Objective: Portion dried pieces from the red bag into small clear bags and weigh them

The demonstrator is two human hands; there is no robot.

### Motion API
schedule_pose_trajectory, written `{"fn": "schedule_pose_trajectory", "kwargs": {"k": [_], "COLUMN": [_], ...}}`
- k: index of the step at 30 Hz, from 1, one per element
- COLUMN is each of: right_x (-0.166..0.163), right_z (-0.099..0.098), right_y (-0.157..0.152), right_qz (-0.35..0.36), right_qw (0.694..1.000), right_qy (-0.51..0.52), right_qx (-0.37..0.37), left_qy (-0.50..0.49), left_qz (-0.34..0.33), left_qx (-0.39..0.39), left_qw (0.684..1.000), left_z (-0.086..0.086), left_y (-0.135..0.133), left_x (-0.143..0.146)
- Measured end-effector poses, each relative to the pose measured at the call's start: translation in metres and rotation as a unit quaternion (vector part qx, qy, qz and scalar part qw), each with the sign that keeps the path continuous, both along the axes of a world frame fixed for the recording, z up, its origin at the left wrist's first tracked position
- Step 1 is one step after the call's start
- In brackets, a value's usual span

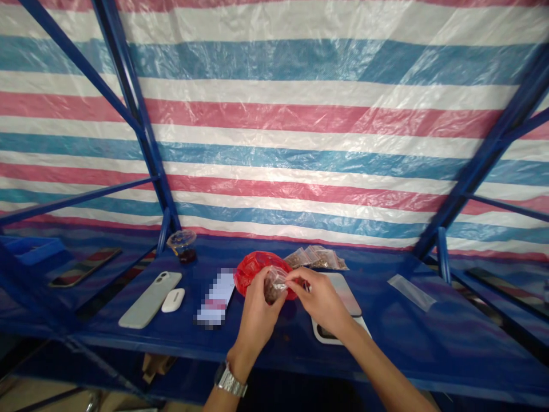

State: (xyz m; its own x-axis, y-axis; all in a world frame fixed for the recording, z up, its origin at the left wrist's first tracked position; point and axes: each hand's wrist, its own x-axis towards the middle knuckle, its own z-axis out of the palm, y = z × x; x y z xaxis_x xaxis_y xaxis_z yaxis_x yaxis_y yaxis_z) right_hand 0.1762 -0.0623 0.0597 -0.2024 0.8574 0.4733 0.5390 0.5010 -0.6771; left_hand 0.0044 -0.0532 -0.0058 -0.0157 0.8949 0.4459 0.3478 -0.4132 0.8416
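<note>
My left hand (256, 312) and my right hand (321, 297) meet above the blue shelf (429, 337), both pinching a small clear plastic bag (274, 281) with brown contents. The left fingers wrap its lower side, the right fingers pinch its top edge. Just behind the bag lies a red plastic bag (253, 266). Under my right hand sits a small white scale (343, 312) with a grey platform. Several filled clear packets (317, 257) lie at the back of the shelf.
A pale phone (150, 298), a white oval case (173, 300) and a blurred card (214, 300) lie at the left. A clear cup (182, 245) stands by a blue post (141, 114). An empty clear sleeve (412, 292) lies at the right. A striped tarp (300, 114) hangs behind.
</note>
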Motion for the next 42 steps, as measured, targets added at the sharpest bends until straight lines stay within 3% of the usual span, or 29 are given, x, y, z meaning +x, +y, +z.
{"fn": "schedule_pose_trajectory", "kwargs": {"k": [3,6,11,15,20,27,34,42], "right_x": [0.043,0.095,0.146,0.150,0.157,0.167,0.160,0.160], "right_z": [-0.010,-0.030,-0.061,-0.072,-0.086,-0.102,-0.094,-0.093], "right_y": [0.000,0.007,0.018,0.016,0.011,-0.002,-0.008,-0.011], "right_qz": [-0.076,-0.169,-0.175,-0.191,-0.276,-0.405,-0.385,-0.391], "right_qw": [0.997,0.985,0.982,0.981,0.955,0.885,0.901,0.899], "right_qy": [-0.004,0.001,-0.031,-0.026,0.095,0.213,0.190,0.188], "right_qx": [-0.006,-0.029,-0.069,-0.033,0.041,0.080,0.056,0.059], "left_qy": [0.075,0.156,0.248,0.228,0.172,0.177,0.239,0.278], "left_qz": [-0.021,0.014,0.013,-0.023,-0.071,0.006,0.025,0.053], "left_qx": [0.050,0.085,0.077,0.049,0.033,0.119,0.149,0.167], "left_qw": [0.996,0.984,0.966,0.972,0.982,0.977,0.959,0.945], "left_z": [0.001,-0.002,-0.018,-0.025,-0.015,-0.024,-0.042,-0.042], "left_y": [-0.005,-0.006,0.005,0.014,0.009,0.001,0.004,0.002], "left_x": [-0.010,-0.025,-0.041,-0.032,-0.022,-0.038,-0.044,-0.044]}}
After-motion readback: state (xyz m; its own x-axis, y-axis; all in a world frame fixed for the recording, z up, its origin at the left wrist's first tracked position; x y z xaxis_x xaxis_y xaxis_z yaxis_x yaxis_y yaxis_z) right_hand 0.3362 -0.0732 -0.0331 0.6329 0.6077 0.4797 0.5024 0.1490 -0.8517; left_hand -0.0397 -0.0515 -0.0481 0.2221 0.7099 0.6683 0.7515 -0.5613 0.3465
